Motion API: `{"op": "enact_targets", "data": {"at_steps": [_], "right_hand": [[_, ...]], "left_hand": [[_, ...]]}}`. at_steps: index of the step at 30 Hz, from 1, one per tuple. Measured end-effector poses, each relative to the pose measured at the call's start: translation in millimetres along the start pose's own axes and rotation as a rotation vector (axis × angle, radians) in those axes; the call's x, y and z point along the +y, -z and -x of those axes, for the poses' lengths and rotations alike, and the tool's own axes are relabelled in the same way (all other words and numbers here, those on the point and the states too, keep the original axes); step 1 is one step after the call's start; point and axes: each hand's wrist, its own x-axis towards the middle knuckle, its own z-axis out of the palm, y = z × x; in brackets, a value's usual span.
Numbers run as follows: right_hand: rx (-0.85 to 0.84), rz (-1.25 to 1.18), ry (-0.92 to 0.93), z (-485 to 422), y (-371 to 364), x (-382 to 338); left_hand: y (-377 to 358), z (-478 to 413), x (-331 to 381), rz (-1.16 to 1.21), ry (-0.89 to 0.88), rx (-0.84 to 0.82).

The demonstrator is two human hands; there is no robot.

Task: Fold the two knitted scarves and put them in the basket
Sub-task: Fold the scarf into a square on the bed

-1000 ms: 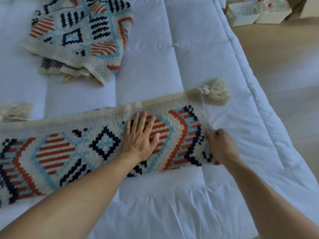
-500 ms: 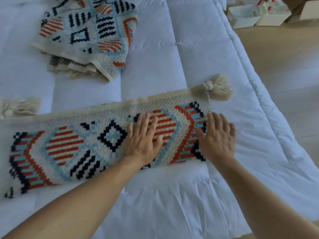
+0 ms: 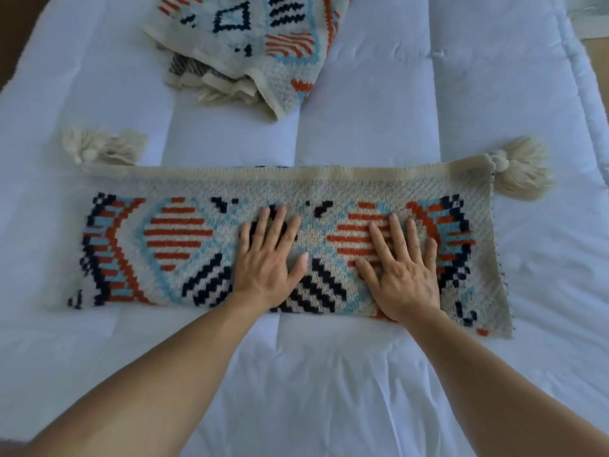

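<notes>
Hands lie flat on the near scarf [image 3: 184, 239], and we see both from the head camera looking down. The left hand [image 3: 268, 267] is spread open, palm down, fingers fanned over the dark diamond at the middle of the strip. The right hand [image 3: 403, 275] is likewise spread and pressed flat, just right of the left, over the orange stripes. Neither pinches anything.

This scarf lies folded into a long band running left to right across the white quilted bed [image 3: 379, 94], with a cream tassel [image 3: 520, 173] at its far right corner and another tassel [image 3: 102, 148] at its far left corner.

The second scarf [image 3: 273, 44] sits bunched farther away, well apart from the first, its fringe poking out at its near edge. We see no basket in this view.
</notes>
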Motion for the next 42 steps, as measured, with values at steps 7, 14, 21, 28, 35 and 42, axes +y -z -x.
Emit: {"op": "enact_targets", "data": {"at_steps": [7, 14, 21, 28, 35, 42], "right_hand": [[-0.018, 0.048, -0.067, -3, 8, -14], [0.061, -0.038, 0.248, -17, 31, -153], [0.002, 0.010, 0.198, -34, -14, -196], [-0.010, 0.061, 0.158, -38, -23, -195], [-0.027, 0.106, 0.125, -39, -22, -199], [-0.042, 0.110, 0.117, -38, -19, -200]], "left_hand": [[10, 31, -63, 0.020, 0.237, -0.012], [27, 23, -60, 0.073, 0.174, 0.024], [3, 41, -131, 0.080, 0.150, 0.035], [-7, 60, -186, 0.099, 0.249, -0.006], [-9, 90, -250, 0.057, 0.326, 0.006], [-7, 105, -281, 0.124, 0.440, -0.013]]}}
